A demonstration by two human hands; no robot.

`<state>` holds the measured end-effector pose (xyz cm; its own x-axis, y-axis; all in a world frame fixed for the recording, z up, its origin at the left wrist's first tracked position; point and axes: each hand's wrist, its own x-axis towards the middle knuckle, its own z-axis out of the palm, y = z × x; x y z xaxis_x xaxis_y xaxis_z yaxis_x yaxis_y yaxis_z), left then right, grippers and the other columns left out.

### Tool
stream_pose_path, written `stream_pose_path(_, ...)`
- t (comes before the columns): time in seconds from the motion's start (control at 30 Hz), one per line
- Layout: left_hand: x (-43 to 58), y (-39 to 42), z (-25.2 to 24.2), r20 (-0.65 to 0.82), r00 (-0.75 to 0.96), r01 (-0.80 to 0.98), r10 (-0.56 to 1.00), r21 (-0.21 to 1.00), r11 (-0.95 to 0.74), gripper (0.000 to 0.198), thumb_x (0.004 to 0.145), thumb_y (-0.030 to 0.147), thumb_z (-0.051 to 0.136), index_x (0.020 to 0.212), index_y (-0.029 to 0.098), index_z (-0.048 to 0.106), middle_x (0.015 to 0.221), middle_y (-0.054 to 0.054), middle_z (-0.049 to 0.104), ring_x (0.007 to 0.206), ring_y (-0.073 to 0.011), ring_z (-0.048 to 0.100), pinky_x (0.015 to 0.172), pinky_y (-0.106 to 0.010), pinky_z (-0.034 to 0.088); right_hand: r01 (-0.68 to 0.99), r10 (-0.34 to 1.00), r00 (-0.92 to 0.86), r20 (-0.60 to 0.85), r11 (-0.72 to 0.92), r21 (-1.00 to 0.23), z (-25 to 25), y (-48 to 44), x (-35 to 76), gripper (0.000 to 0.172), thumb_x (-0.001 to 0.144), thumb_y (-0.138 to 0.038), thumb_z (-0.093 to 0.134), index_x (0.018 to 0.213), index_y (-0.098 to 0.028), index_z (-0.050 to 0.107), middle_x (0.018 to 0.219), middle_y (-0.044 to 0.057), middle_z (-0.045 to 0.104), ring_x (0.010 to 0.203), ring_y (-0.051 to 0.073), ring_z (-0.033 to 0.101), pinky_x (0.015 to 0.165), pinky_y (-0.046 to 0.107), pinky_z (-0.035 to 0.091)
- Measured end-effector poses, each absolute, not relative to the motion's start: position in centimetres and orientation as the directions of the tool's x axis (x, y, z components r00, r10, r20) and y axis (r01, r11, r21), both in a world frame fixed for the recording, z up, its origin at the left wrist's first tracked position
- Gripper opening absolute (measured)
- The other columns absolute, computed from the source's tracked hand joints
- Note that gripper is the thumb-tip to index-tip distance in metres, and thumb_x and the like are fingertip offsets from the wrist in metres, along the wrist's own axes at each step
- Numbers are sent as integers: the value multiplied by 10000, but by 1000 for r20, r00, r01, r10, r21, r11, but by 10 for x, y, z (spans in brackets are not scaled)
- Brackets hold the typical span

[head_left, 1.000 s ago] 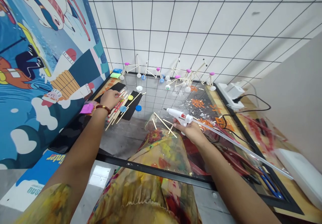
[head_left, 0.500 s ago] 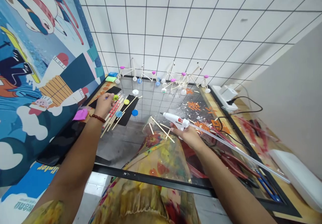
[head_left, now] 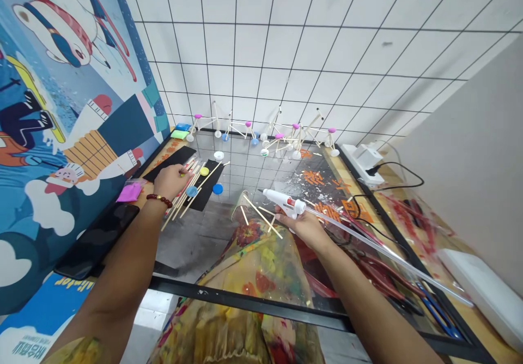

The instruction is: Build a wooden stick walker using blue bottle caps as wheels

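My right hand (head_left: 303, 226) is wrapped round the handle of a white hot glue gun (head_left: 281, 200), its nozzle pointing left. A long clear glue stick (head_left: 368, 233) runs out of its back. My left hand (head_left: 171, 181) is closed, its fingertips down at a pile of thin wooden sticks (head_left: 180, 200); a yellow-green cap (head_left: 182, 175) shows in part between the fingers. Beside it lie a yellow cap (head_left: 204, 171), a light blue cap (head_left: 192, 191), a dark blue cap (head_left: 218, 189) and a white cap (head_left: 218, 156). In front of the glue gun is a frame of joined sticks (head_left: 259, 211).
Several stick figures with caps (head_left: 279, 136) stand along the back edge by the tiled wall. A power strip (head_left: 362, 159) with a black cable sits at the right. Red-handled pliers (head_left: 379, 271) lie at the right front, a black phone (head_left: 96, 241) at the left.
My left hand has come slightly nearer and lower over the sticks, and the yellow-green cap is now mostly covered by the fingers. The glue gun stays almost still in my right hand.
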<state>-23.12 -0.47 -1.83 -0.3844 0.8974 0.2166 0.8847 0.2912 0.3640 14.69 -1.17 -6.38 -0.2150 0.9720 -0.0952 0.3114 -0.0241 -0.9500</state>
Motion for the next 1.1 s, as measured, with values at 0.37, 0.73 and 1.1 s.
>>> stream_pose_path(0.37,-233,-15,4,18,-92,905,996,418,76,516,563,512,813,998,245,742,1018,-36,743,964,-256,681,806,-295,502,277,973,-213,-83,-22,-961,-70,-9,148,352,613,-453,783,862,-211,723,876,47,748,776,219,664,730,335,528)
stream_pose_path(0.73,-244,-7,-13,-101,28,970,995,244,-3,329,578,422,767,858,254,719,900,-37,705,846,-240,660,686,-292,460,290,976,-205,-76,-14,-957,-69,-9,148,321,613,-445,782,832,-218,725,842,43,745,770,226,668,736,344,535)
stream_pose_path(1.1,-221,-13,-5,47,-105,965,993,246,90,350,738,578,680,863,256,734,816,-48,713,846,-259,662,665,-302,437,290,976,-201,-80,-19,-957,-70,-9,148,342,608,-461,770,842,-217,721,886,52,760,813,241,684,781,364,535)
